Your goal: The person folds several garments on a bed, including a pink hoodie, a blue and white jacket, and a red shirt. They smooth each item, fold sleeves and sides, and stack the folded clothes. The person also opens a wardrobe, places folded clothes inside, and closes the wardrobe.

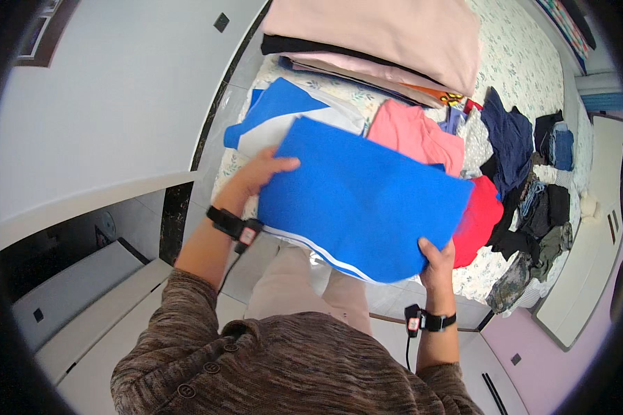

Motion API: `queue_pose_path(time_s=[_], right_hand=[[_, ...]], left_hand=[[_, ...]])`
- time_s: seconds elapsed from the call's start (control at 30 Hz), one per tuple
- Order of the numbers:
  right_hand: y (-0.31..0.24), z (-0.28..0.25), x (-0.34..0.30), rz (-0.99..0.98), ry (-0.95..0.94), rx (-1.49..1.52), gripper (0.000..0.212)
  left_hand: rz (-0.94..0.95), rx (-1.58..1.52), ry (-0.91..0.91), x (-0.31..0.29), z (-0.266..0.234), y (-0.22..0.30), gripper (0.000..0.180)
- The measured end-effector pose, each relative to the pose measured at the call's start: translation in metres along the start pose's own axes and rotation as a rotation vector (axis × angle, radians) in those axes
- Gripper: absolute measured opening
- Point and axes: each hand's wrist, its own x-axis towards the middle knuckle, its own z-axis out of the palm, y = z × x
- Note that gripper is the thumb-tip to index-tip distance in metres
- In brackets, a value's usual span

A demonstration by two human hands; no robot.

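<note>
A folded blue garment with a white-striped lower edge is stretched between my hands, over the near edge of the bed. My left hand grips its left side, thumb on top and fingers out of sight beneath. At its lower right corner, my right hand holds on the same way. Just beyond the left hand lies a blue and white garment on the bed. Past the upper edge rests a pink garment, and a red one shows beside the right end, partly covered.
A tall stack of folded blankets stands at the back of the bed. Loose dark clothes, among them a navy garment, spread over the patterned sheet on the right. A white wall rises at left.
</note>
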Motion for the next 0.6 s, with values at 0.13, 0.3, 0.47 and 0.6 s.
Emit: queue_pose_path(time_s=[0.13,0.3,0.47,0.6], right_hand=[[0.03,0.069,0.078,-0.076,-0.074,0.1,0.054],[0.128,0.133,0.182,0.274,-0.089,-0.134,0.061],[0.178,0.149,0.181,0.096,0.039,-0.295,0.06],[0.155,0.153,0.16,0.298,-0.02,0.072,0.054]], left_hand=[[0.084,0.124,0.095,0.014,-0.078,0.055,0.062],[0.037,0.71,0.466,0.083,-0.15,0.018,0.067],[0.081,0.659,0.501,0.11,-0.177,-0.042,0.069],[0.156,0.51,0.47,0.1,-0.184,-0.038,0.066]])
